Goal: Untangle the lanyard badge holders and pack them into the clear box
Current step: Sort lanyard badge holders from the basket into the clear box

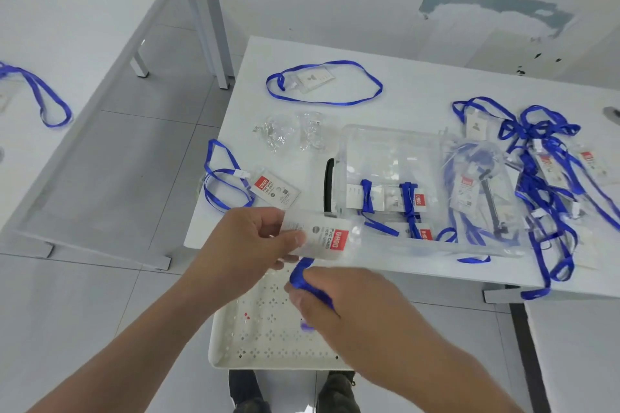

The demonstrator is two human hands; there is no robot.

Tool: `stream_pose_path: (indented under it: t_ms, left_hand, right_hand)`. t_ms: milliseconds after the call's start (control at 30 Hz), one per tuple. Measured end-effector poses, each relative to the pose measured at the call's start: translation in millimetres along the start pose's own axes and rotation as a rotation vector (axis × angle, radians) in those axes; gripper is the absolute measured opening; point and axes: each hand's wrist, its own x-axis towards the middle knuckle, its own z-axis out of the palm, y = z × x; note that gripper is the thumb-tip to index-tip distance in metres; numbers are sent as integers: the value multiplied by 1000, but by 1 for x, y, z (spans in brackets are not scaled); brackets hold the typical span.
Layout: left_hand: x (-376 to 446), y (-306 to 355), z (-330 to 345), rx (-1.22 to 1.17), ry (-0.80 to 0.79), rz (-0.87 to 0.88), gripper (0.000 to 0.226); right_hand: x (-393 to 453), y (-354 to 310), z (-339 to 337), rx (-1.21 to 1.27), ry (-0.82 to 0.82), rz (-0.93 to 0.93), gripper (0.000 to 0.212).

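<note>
The left hand (248, 241) pinches a badge holder (322, 238) between thumb and curled fingers, holding it just off the desk's (419, 87) front edge near the front left corner, its red label end pointing toward the clear box (396, 157). The right hand (342, 298), just below and right of it, has its fingers closed round a bunch of blue lanyard (302, 273) that runs up to the holder. The box sits mid-desk near the front edge and holds two wrapped badge holders (389, 199). A tangled pile of lanyards (550, 178) lies toward the right edge. A loose badge (273, 189) rests at the left edge, another (313, 79) near the back left corner. A white perforated tray (265, 329) lies below the hands.
</note>
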Motion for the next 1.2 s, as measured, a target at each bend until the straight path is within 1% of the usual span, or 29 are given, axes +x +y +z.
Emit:
stream_pose_path:
  t_ms: [33, 100, 167, 200, 300, 333, 400, 433, 500, 567, 633, 667, 700, 767, 833, 900, 933, 1000, 1067, 1100, 1133, 1200]
  left_hand:
    - [-1, 0, -1, 42, -16, 5, 11]
    - [-4, 0, -5, 112, -79, -5, 9]
    - [-6, 3, -9, 138, -192, -38, 6]
    - [-7, 5, -12, 115, -254, -53, 6]
    - [-10, 12, -17, -18, -410, -84, 8]
    - [-10, 12, -19, -68, -450, -82, 12]
    - [-10, 13, -22, -173, -499, -57, 17]
    - [-10, 13, -22, -238, -499, -48, 20]
    - [-7, 14, -18, -379, -439, -57, 26]
    - [-2, 17, -12, -512, -318, -91, 18]
    - [1, 20, -4, -538, -200, -123, 18]
    - [3, 21, -1, -498, -149, -129, 18]
    - [4, 21, 3, -433, -98, -137, 17]
    - [5, 21, 9, -233, 13, -121, 12]
    - [5, 19, 11, -36, 53, -66, 6]
    - [5, 18, 11, 104, 0, -33, 5]
    - [5, 17, 11, 178, -47, -29, 5]
    - [3, 19, 10, 277, -184, -40, 3]
    - [-1, 23, 10, 241, -343, -73, 8]
    - [-3, 26, 10, 182, -412, -87, 12]
    - [-4, 26, 10, 99, -463, -90, 16]
    - [-5, 28, 11, -95, -506, -70, 10]
  right_hand:
    - [-2, -4, -15, -28, -4, -13, 30]
    - [-1, -5, -45, -51, 38, -22, 26]
    - [4, 3, -68, -9, 95, 10, 20]
    - [7, 8, -75, 36, 121, 23, 17]
    - [16, 25, -84, 245, 133, 38, 10]
    - [18, 30, -83, 339, 131, 56, 9]
    - [21, 35, -74, 553, 113, 118, 14]
    - [21, 41, -65, 650, 84, 171, 17]
    - [20, 46, -45, 764, 36, 241, 25]
    - [15, 48, -22, 770, 43, 254, 30]
    - [5, 42, -4, 811, 60, 266, 28]
    - [0, 38, 1, 769, 54, 247, 27]
    - [-6, 32, 5, 649, 36, 214, 27]
    - [-18, 22, 4, 288, -26, 136, 30]
    - [-22, 13, -11, -3, -57, 55, 36]
    - [-23, 10, -33, -152, -25, 9, 36]
    - [-22, 11, -46, -165, 21, -5, 33]
    - [-18, 19, -72, -55, 122, 1, 23]
    - [-11, 31, -96, 209, 192, 56, 11]
    - [-6, 39, -103, 334, 213, 71, 9]
    - [-1, 47, -107, 423, 232, 77, 10]
    - [6, 58, -104, 548, 259, 97, 13]
